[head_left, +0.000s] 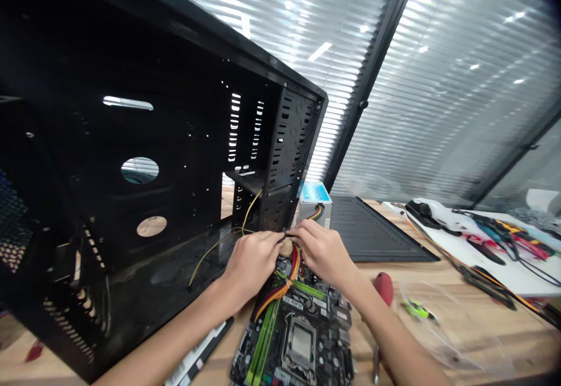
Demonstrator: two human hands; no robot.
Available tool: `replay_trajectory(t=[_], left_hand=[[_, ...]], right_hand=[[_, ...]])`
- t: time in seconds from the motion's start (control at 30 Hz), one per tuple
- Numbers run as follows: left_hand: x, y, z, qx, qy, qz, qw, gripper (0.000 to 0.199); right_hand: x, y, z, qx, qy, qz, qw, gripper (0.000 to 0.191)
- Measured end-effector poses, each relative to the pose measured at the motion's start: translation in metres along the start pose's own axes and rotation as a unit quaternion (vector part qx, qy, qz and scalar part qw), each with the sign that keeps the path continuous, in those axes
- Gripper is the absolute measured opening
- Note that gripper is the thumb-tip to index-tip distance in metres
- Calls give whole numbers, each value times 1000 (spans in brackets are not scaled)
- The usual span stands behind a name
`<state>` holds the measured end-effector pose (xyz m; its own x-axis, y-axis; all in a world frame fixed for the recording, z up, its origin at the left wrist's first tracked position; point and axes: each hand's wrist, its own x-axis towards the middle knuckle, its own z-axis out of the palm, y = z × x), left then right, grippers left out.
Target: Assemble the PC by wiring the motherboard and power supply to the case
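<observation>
Motherboard (302, 339), one, near two hands (252, 260) (324, 251).

black computer case (193, 135), green slots (263, 342) on black motherboard (326, 339), red handle (384, 288), silver striped blinds (438, 111)

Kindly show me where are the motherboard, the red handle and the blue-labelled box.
Motherboard (302, 339): head view, on its processor socket.
Red handle (384, 285): head view, upper part.
Blue-labelled box (314, 191): head view, on the label.

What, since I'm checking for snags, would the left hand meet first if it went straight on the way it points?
Probably the right hand: its fingers lie just beyond those of the left hand, though their exact depth is unclear.
</observation>
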<state>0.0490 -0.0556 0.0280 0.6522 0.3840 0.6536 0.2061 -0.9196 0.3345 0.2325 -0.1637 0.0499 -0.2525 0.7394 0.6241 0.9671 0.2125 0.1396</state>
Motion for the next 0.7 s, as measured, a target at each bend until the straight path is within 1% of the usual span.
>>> replay_trajectory(t=[0.07,0.17,0.27,0.33,0.47,0.57,0.7], left_hand=[[0,3,-1,-9,4,-34,999,22],[0,6,-2,-13,-4,-84,996,24],[0,6,-1,-36,-2,-117,992,29],[1,6,0,-61,6,-130,990,30],[2,7,-1,-111,30,-148,982,31],[4,9,-2,-149,49,-146,977,32],[7,14,-5,-168,70,-125,975,20]], right_hand=[[-1,2,0,44,24,44,998,17],[-2,5,2,105,58,114,986,10],[-4,7,5,154,66,173,971,9],[-4,7,8,179,70,196,962,10],[-3,7,10,222,92,215,946,11],[-2,6,10,239,104,210,942,14],[-1,3,9,229,123,182,948,12]])
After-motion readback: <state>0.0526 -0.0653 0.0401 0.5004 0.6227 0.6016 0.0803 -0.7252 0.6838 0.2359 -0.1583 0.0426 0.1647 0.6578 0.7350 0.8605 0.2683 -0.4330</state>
